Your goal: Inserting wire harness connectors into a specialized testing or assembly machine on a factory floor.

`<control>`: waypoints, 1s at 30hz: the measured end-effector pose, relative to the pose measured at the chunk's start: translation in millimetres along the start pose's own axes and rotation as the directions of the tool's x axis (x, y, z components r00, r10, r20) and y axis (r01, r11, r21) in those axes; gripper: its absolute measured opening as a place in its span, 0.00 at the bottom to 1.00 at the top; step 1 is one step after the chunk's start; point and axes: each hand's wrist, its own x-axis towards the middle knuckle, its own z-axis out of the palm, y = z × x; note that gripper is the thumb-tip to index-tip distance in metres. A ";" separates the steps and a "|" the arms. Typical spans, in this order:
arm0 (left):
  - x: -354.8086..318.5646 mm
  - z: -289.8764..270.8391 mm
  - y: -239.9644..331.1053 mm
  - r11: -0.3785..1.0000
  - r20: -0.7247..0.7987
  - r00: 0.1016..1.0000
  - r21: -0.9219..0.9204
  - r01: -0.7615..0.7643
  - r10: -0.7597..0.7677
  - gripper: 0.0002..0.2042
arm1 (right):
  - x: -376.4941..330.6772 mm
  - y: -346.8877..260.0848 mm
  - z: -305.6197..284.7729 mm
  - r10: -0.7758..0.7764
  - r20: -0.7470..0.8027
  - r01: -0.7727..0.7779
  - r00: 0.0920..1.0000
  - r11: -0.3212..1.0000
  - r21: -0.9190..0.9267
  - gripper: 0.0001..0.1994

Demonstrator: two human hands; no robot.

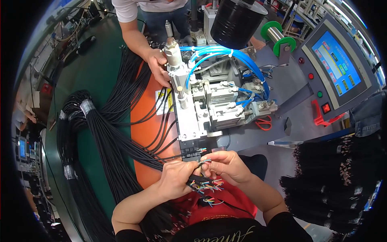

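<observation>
My left hand (176,177) is closed on the end of a black cable, close to where its thin coloured wires (207,161) fan out. Fingers of my right hand (230,166) pinch at those wires from the other side. Just below both hands lie more stripped cable ends (209,185) with red, yellow, blue and white cores. The black cables (139,152) run back to the left in a thick bundle. Directly ahead of my hands, another cable end (202,150) rests at the dark fixture on the front of a metal machine (189,117).
Clear tape (86,107) binds the bundle on the green table (92,141), beside an orange mat (146,176). Across the machine, a co-worker's hand (158,64) touches it. A control screen (336,62), red-handled scissors (264,123) and hanging cable bundles (322,181) are on the right.
</observation>
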 end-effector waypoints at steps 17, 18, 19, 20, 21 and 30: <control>-2.8 -6.6 -12.8 0.985 0.161 0.985 -0.150 0.087 -0.063 0.17 | 6.9 -7.0 1.5 -0.301 0.088 0.305 0.949 0.819 -0.486 0.07; -2.1 -7.2 -13.2 0.982 0.173 0.982 -0.159 0.099 -0.071 0.18 | 6.4 -6.8 1.1 -0.260 0.061 0.260 0.964 0.858 -0.443 0.07; -0.8 -9.0 -12.5 0.983 0.174 0.982 -0.156 0.095 -0.067 0.18 | 6.0 -7.4 0.8 -0.217 0.037 0.214 0.975 0.892 -0.398 0.07; 0.2 -11.9 -11.8 0.974 0.223 0.971 -0.189 0.125 -0.082 0.17 | 6.5 -9.0 -0.4 -0.221 0.040 0.219 0.974 0.891 -0.397 0.07; 1.3 -14.9 -11.0 0.963 0.272 0.958 -0.220 0.157 -0.094 0.17 | 7.0 -11.9 -2.0 -0.209 0.085 0.225 0.974 0.873 -0.433 0.07; 2.6 -19.8 -13.4 0.918 0.343 0.931 -0.315 0.239 -0.124 0.15 | 8.0 -21.3 -2.9 -0.092 0.148 0.148 0.985 0.888 -0.435 0.06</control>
